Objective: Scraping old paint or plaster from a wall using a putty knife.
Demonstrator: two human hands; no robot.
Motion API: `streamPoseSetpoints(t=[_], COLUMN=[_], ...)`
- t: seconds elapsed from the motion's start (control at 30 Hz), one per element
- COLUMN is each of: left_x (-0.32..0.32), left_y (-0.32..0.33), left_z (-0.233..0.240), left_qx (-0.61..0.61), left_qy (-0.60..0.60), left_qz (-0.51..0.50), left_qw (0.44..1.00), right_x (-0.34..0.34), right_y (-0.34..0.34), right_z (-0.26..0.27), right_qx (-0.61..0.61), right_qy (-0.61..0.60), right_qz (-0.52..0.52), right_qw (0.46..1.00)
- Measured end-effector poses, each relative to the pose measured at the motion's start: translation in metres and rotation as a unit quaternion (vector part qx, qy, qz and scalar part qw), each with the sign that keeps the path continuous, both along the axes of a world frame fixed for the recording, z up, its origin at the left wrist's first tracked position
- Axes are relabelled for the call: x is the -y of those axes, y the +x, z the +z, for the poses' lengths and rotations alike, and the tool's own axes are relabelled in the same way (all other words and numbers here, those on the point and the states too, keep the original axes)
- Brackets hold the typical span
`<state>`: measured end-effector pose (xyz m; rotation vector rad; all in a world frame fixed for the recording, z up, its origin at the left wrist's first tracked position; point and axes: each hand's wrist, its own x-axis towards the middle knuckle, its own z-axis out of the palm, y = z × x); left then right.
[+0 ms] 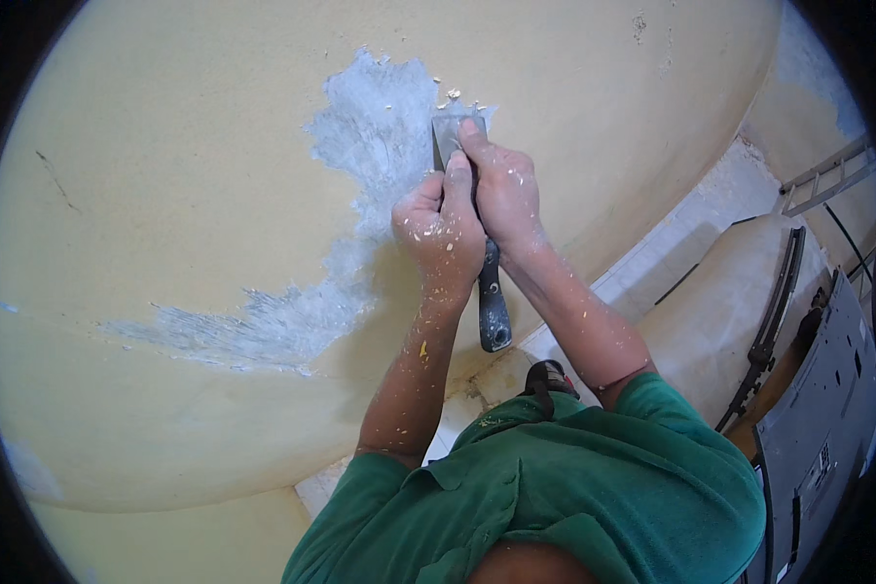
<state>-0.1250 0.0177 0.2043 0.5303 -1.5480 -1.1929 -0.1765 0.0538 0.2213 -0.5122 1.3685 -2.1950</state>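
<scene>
Both hands grip one putty knife (pixel 493 296) with a dark, worn handle and a broad metal blade, its edge against a yellow painted wall (pixel 212 190). My left hand (pixel 445 223) closes around it on the left, thumb along the blade. My right hand (pixel 509 186) holds it from the right, its thumb higher up on the blade. Paint flakes speckle both hands and forearms. Left of the blade spreads an irregular bare grey patch (pixel 383 124), which runs down to a scratched area at lower left. Loose paint chips (pixel 453 94) cling just above the blade.
A metal ladder (pixel 832 175) leans at the upper right. Below it lie a large pale rounded object (pixel 730 285), a long black metal part (pixel 777 314) and a big grey panel (pixel 821 431). White floor tiles (pixel 646 266) run along the wall's base. A shoe (pixel 551 378) shows beneath me.
</scene>
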Motion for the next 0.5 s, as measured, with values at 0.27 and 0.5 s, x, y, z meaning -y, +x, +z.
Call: streamPoseSetpoints(t=[0.27,0.5], left_x=[0.002,-0.005], left_y=[-0.007,-0.008], left_z=[-0.005,0.001], left_qx=[0.01,0.011], left_qy=[-0.001,-0.008], left_qz=[0.005,0.033], left_qw=[1.0,0.999], right_x=[0.003,0.005], right_y=[-0.009,-0.012], right_z=[-0.008,-0.011], right_qx=[-0.02,-0.065], right_qy=[-0.009,-0.021], right_qz=[-0.004,-0.026], right_qw=[1.0,0.997])
